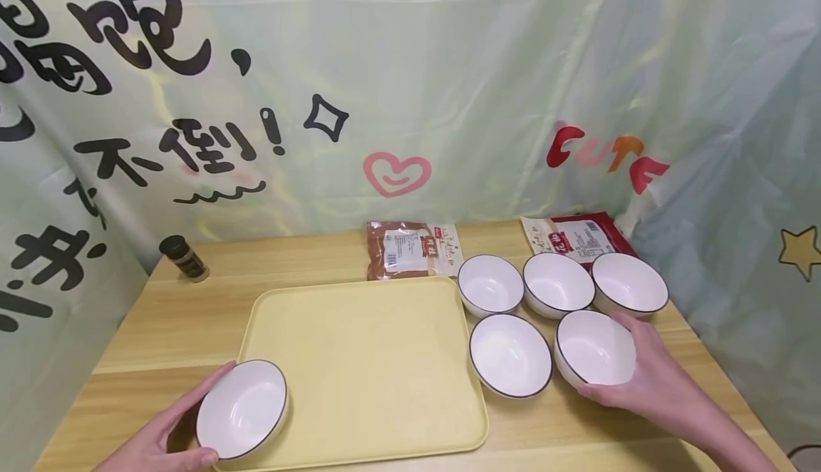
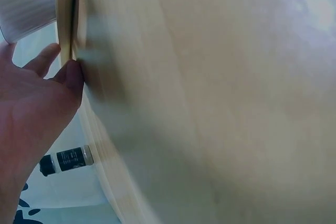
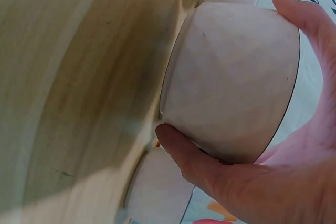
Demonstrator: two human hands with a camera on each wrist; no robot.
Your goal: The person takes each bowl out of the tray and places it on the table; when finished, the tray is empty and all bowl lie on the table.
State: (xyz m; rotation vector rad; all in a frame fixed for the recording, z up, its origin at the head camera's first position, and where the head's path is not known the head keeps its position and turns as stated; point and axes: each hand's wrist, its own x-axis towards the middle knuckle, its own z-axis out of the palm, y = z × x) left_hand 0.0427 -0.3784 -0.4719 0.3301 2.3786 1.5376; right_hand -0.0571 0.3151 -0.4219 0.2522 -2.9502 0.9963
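My left hand (image 1: 160, 435) holds a white bowl (image 1: 244, 408) with a dark rim over the front left corner of a yellow tray (image 1: 378, 365). Its thumb is at the near side and its fingers lie along the far left side. In the left wrist view, fingertips are right at the tray's edge (image 2: 65, 9), below the bowl (image 2: 26, 3). My right hand (image 1: 661, 379) grips a matching bowl (image 1: 596, 347), thumb at the front and fingers behind. That bowl's faceted outside (image 3: 231, 82) fills the middle of the right wrist view.
Beside the gripped right bowl stands another bowl (image 1: 509, 354). Behind them sit three more, a left one (image 1: 490, 283), a middle one (image 1: 558, 283) and a right one (image 1: 628, 283). A brown packet (image 1: 410, 249), a red packet (image 1: 574, 237) and a black-capped jar (image 1: 184, 258) lie farther back near the curtain (image 1: 474, 87).
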